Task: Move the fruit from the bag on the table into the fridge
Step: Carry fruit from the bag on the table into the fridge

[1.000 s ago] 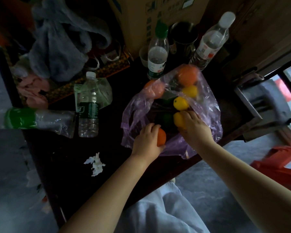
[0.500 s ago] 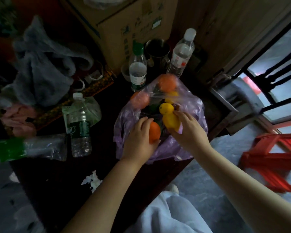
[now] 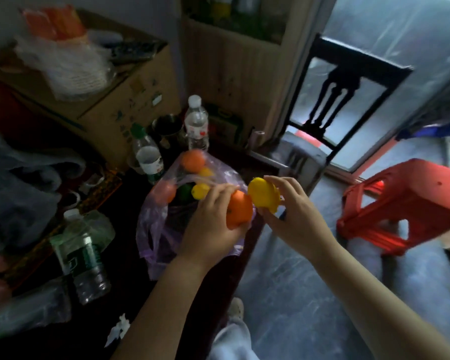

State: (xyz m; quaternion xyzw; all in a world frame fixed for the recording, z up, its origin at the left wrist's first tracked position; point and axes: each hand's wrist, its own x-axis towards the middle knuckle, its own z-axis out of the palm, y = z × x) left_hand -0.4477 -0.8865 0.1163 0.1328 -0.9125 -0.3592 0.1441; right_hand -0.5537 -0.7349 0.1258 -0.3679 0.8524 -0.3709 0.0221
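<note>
A thin purple plastic bag (image 3: 153, 229) lies open on the dark table (image 3: 130, 294), near its right edge. Inside it I see an orange (image 3: 192, 161), a small yellow fruit (image 3: 200, 190), a green fruit (image 3: 184, 192) and a pinkish-orange fruit (image 3: 164, 192) behind the film. My left hand (image 3: 211, 227) is shut on an orange fruit (image 3: 240, 210), held above the bag's right side. My right hand (image 3: 294, 216) grips a yellow fruit (image 3: 263, 194) just to the right of it, over the table's edge. The fridge is not in view.
Water bottles stand behind the bag (image 3: 196, 123) (image 3: 147, 154) and to its left (image 3: 86, 258). A cardboard box (image 3: 120, 100) and grey cloth (image 3: 18, 183) crowd the back left. A red plastic stool (image 3: 403, 203) and a dark chair (image 3: 335, 100) stand on the grey floor to the right.
Both hands have lifted out of the bag with their fruit and moved right, toward the table's edge. The view has swung up and to the right.
</note>
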